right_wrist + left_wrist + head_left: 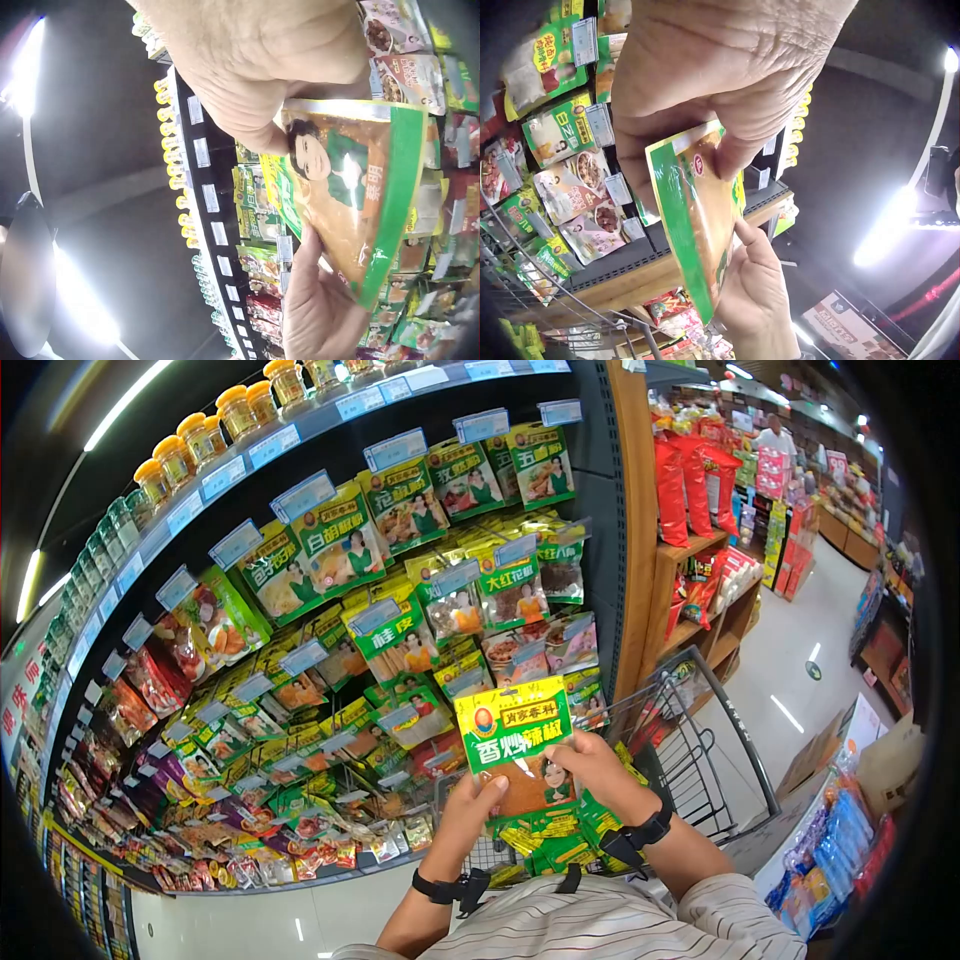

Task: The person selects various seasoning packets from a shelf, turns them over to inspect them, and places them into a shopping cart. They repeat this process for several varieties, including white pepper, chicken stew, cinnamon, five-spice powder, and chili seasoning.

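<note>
1. Both hands cover the lower part of the packet in the head view, and each wrist view cuts off part of its edges. The small print is too fine to read. The green packets lying in the cart are half hidden behind the wrists.
2. The left hand grips the packet's lower left corner, with the thumb on the front and the fingers curled behind. The right hand pinches the right edge with the thumb on the printed face. Its fingers seem to lie behind the packet, though the head view hardly shows them.
3. The packet is upright in the air between the two hands. It is above the cart's wire basket and in front of the rack of hanging packets.
4. It is a flat pouch. The upper half is green with a yellow border, a round logo and large white characters. The lower half is orange-brown and carries a small portrait of a person in green.
</note>
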{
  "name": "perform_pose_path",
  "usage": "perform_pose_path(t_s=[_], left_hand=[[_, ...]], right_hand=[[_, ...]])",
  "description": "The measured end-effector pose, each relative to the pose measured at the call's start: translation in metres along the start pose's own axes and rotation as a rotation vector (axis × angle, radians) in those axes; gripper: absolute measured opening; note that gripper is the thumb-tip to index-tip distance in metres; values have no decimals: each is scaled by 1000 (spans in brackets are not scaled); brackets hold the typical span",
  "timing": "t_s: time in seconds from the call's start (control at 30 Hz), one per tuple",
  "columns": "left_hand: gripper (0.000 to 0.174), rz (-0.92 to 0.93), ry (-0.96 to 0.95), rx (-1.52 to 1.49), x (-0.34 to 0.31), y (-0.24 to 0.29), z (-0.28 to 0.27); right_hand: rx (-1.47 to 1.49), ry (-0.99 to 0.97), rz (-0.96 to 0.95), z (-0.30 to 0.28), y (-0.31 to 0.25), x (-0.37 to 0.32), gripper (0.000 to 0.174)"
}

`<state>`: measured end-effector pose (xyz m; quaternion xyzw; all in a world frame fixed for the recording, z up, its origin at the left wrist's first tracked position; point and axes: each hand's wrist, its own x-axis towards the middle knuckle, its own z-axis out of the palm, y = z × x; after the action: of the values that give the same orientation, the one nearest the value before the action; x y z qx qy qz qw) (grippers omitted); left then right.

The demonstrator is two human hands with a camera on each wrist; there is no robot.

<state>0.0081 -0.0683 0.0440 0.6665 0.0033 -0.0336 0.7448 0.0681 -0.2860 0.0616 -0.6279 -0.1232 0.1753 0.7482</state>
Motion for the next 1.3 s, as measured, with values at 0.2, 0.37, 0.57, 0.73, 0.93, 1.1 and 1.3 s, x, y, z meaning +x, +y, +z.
perform_pose_path(t_s=[0.2, 0.37, 0.57, 0.73, 0.93, 1.1, 1.3], left_hand=[[31, 79, -52, -17, 8, 14, -13], [31, 44, -60, 6, 10, 13, -40], [30, 30, -51, -26, 4, 5, -76], [28, 10, 17, -51, -7, 6, -102], [29, 60, 105, -62, -20, 3, -136], [31, 89, 205, -65, -32, 12, -157], [29, 34, 236, -2, -38, 6, -181]], right_hand=[[41, 29, -62, 18, -11, -4, 20], [-1, 73, 9, 39, -3, 6, 19], [98, 55, -18, 76, 4, 20, 18], [136, 9, 15, 99, 17, 37, 18], [63, -80, 29, 127, 27, 54, 21], [-52, -188, 24, 157, 11, 60, 27], [-43, -213, 42, 176, 34, 75, 26]])
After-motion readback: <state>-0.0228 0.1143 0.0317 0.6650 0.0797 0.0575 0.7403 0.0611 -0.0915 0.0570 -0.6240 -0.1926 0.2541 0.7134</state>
